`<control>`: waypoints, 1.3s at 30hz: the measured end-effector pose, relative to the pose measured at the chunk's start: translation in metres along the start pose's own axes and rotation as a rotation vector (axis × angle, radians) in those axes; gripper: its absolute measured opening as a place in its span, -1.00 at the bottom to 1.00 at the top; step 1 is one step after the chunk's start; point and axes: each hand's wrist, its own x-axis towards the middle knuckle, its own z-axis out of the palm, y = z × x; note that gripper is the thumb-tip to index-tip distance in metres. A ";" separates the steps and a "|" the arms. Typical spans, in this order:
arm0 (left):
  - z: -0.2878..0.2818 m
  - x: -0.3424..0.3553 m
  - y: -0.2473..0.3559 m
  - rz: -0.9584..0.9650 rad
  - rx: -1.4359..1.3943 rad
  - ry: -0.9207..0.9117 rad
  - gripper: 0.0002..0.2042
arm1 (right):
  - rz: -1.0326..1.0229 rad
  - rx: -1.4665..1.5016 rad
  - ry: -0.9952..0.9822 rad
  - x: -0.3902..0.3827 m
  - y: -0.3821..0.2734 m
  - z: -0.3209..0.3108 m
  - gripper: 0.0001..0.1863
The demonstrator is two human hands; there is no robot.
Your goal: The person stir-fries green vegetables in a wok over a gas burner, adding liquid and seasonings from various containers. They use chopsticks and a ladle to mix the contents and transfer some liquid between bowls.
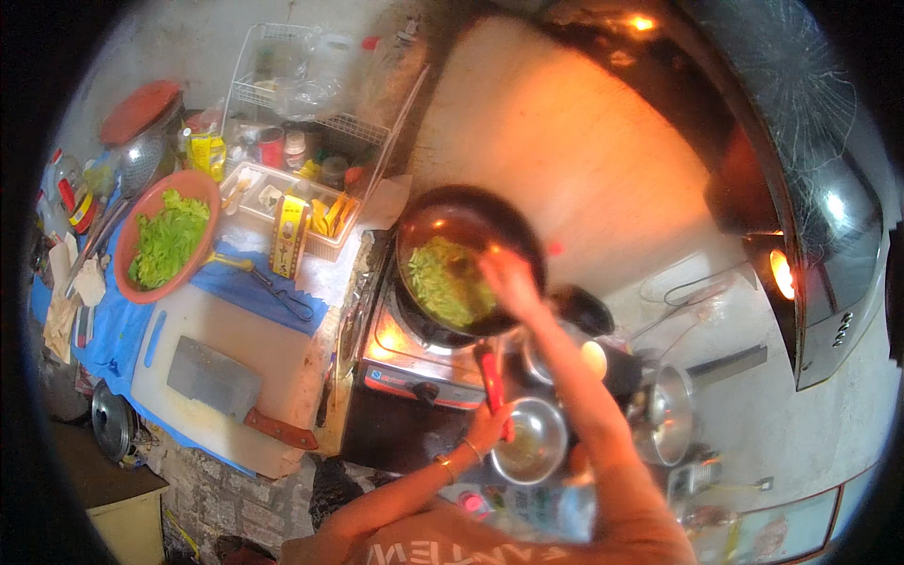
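Observation:
A dark wok (527,221) sits on the gas stove (414,367), with pale green chopped vegetables (443,282) gathered in its left and lower part. My left hand (485,428) is closed around the wok's red handle (491,372), near its lower end. Over the right side of the wok is my right hand (510,281), close to the food. Blur hides its fingers, and I cannot make out whether anything is in them. A metal bowl (529,443) stands just right of my left hand.
Left of the stove, a cleaver (215,379) lies on a white cutting board (179,325). Beyond it are a reddish basin (122,259) of leafy greens and a condiment tray (325,245). Metal pots (670,414) stand at right, below a range hood (838,292).

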 end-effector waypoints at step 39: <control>-0.008 -0.001 -0.002 0.114 0.131 0.023 -0.82 | 0.703 1.035 0.172 -0.048 0.000 -0.020 -0.82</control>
